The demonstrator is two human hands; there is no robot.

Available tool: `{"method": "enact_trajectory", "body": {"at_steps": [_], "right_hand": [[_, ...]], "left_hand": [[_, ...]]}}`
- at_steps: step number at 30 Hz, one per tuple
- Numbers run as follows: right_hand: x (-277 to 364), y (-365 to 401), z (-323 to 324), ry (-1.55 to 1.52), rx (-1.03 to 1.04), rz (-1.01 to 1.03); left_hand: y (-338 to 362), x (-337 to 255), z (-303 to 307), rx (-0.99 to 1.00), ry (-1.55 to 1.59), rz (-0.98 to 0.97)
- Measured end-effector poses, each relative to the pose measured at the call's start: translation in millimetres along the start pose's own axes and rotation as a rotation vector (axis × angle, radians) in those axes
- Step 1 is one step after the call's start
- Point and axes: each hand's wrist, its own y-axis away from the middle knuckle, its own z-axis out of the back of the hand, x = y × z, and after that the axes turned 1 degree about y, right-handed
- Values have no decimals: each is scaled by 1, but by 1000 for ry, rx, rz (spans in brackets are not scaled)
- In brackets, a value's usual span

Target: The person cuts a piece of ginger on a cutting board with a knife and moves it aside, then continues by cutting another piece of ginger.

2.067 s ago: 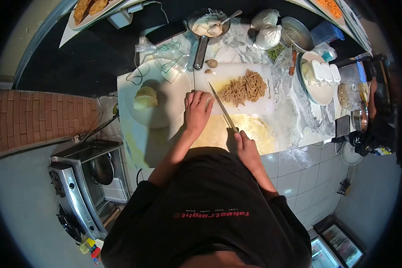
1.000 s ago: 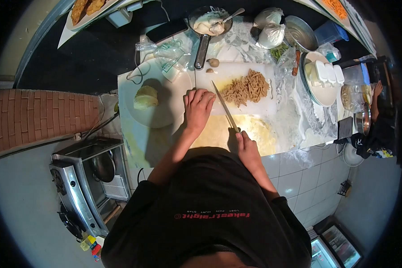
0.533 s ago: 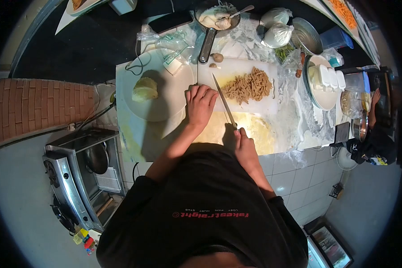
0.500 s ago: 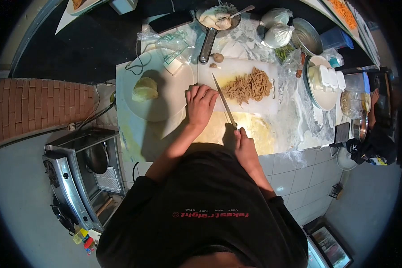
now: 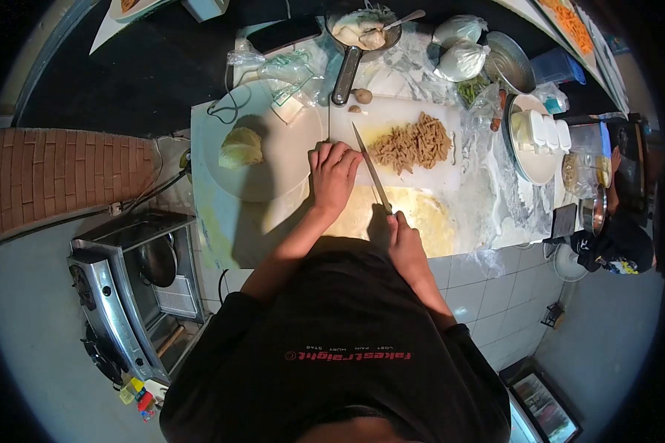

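My right hand [image 5: 406,242] is wrapped round the handle of a long knife [image 5: 372,167], whose blade slants up and left over the white cutting board [image 5: 440,173]. Beside the blade, my left hand [image 5: 334,177] rests on the board's left part with its fingers curled and pressed together; whatever lies under them is hidden. To the right of the knife is a pile of brown chopped strips [image 5: 412,144], perhaps meat or mushroom. Two small brownish round pieces [image 5: 361,97] sit at the board's top edge.
Left of the board lies a large pale round tray [image 5: 225,181] bearing a cabbage piece [image 5: 241,148] and a white block [image 5: 287,110]. A pan [image 5: 347,70] stands behind, its handle toward me. Plastic bags [image 5: 462,59] and a plate [image 5: 541,173] are right. Another person [image 5: 617,240] is far right.
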Motion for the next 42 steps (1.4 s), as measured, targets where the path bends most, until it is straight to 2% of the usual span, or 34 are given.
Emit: {"method": "enact_trajectory", "body": {"at_steps": [8,13,16,22,35,42], "right_hand": [[-8,-13,-10,41,-1,3],[-1,-10,-5,312,-52,-6],[-7,-6,-1,318,-74,-15],[-16,-1,3,51,-36,32],[-15,-1,-1,-5,-33,81],[-2,3,6,-20,19,-5]], "left_hand": [[0,1,-1,-8,18,-24],[1,2,-2,-20,3,-25],[2,4,-3,-10,-8,-27],[2,4,-3,-32,8,-29],[2,4,-1,-7,23,-6],[2,3,0,-4,19,-6]]}}
